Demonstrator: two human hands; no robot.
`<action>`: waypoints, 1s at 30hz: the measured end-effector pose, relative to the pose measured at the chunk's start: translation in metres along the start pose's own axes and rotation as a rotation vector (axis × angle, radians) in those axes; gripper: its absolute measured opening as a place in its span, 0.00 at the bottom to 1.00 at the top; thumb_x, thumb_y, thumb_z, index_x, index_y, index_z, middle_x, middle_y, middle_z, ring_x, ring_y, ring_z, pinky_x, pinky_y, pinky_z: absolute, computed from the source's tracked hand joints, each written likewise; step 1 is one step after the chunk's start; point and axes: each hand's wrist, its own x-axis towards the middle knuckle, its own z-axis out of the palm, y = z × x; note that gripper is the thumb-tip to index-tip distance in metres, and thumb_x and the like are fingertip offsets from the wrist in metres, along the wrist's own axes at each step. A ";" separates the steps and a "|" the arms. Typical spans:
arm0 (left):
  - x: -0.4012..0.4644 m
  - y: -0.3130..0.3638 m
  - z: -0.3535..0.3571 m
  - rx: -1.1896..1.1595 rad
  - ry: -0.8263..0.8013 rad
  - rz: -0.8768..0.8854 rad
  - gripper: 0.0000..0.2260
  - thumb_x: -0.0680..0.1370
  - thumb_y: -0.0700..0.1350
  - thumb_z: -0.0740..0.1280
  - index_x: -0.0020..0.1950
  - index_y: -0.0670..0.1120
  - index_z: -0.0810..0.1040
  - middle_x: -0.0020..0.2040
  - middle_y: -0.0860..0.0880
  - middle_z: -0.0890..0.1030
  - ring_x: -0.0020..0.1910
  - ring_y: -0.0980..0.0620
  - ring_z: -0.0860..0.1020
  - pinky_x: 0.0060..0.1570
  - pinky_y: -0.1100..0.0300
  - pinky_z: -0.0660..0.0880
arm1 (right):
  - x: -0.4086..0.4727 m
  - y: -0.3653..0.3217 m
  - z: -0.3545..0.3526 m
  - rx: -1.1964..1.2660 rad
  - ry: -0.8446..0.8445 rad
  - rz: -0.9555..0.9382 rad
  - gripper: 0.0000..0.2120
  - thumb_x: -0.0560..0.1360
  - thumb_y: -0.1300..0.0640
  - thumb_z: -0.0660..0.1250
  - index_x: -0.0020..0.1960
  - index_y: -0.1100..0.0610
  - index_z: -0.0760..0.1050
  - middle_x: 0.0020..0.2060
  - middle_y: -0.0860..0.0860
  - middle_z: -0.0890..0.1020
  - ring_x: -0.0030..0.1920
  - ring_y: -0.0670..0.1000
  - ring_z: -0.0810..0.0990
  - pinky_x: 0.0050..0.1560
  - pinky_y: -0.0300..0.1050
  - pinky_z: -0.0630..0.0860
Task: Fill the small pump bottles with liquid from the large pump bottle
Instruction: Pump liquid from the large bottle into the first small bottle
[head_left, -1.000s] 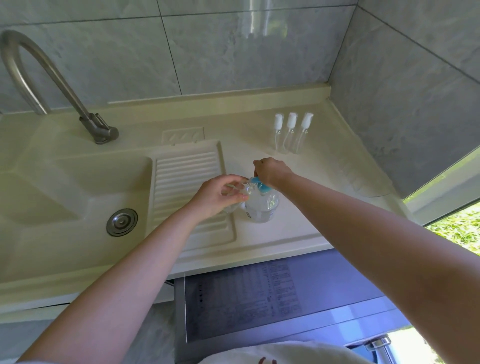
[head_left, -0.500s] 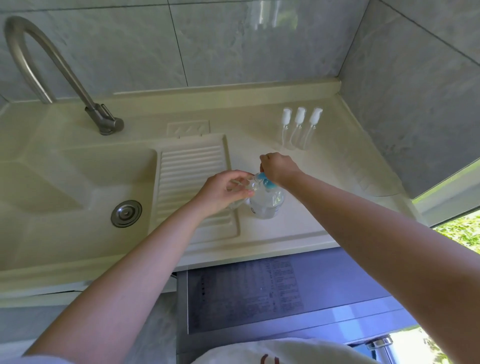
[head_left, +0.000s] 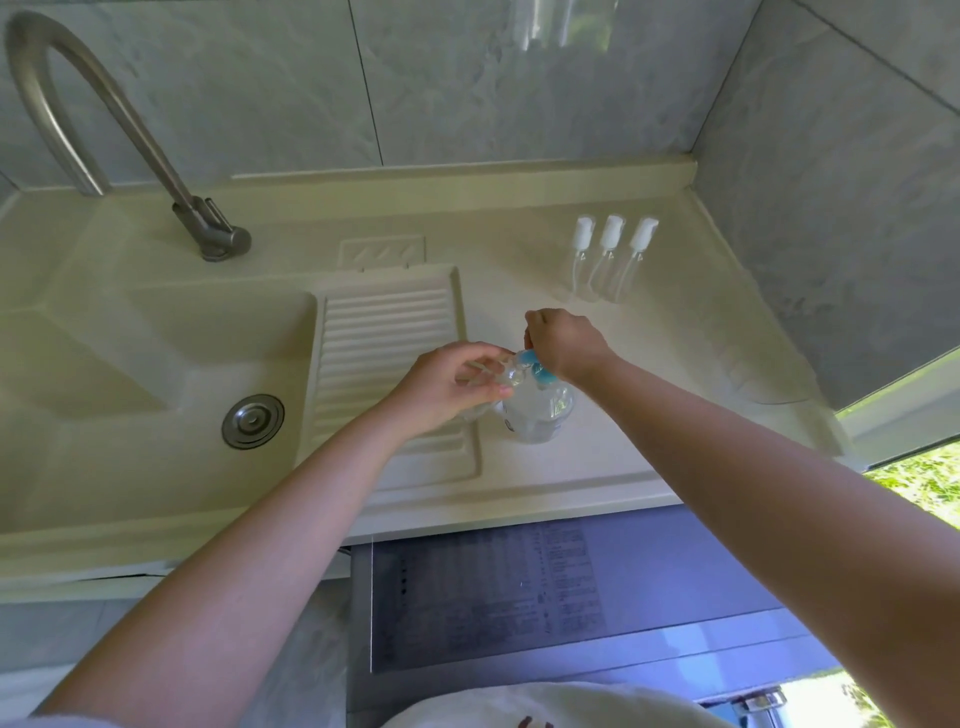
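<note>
Cream moulded sink counter (head_left: 597, 467), near its front edge: large clear plastic pump bottle (head_left: 540, 410) with blue pump head (head_left: 535, 364). Right hand (head_left: 563, 343), arm outstretched, fingers curled, presses the pump. Left hand (head_left: 447, 387) pinches a small clear bottle (head_left: 475, 410) at the spout. Three white-capped small bottles (head_left: 610, 257) stand near the back right corner.

A wash room at home — a cream sink (head_left: 156, 364) with a washboard (head_left: 389, 353), a tap (head_left: 104, 130), and tiled walls (head_left: 467, 78).
</note>
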 end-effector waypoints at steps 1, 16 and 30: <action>0.001 0.000 0.000 0.008 -0.007 0.003 0.18 0.72 0.47 0.77 0.60 0.55 0.80 0.59 0.52 0.81 0.57 0.52 0.80 0.64 0.47 0.75 | 0.000 0.001 0.001 -0.027 0.018 -0.002 0.13 0.80 0.58 0.51 0.45 0.57 0.72 0.51 0.58 0.80 0.44 0.60 0.74 0.43 0.48 0.67; 0.001 0.004 -0.002 0.015 -0.010 0.015 0.17 0.72 0.48 0.77 0.56 0.63 0.79 0.58 0.55 0.81 0.58 0.55 0.79 0.65 0.48 0.74 | -0.004 -0.006 -0.010 0.011 -0.109 0.049 0.10 0.79 0.63 0.56 0.40 0.56 0.69 0.58 0.56 0.79 0.53 0.59 0.77 0.47 0.48 0.73; 0.002 0.002 -0.002 0.039 -0.001 0.014 0.19 0.72 0.48 0.77 0.62 0.54 0.80 0.58 0.54 0.81 0.57 0.55 0.79 0.64 0.49 0.75 | -0.010 -0.007 -0.011 -0.030 -0.081 0.041 0.13 0.78 0.65 0.56 0.59 0.62 0.75 0.59 0.57 0.77 0.58 0.62 0.77 0.61 0.57 0.76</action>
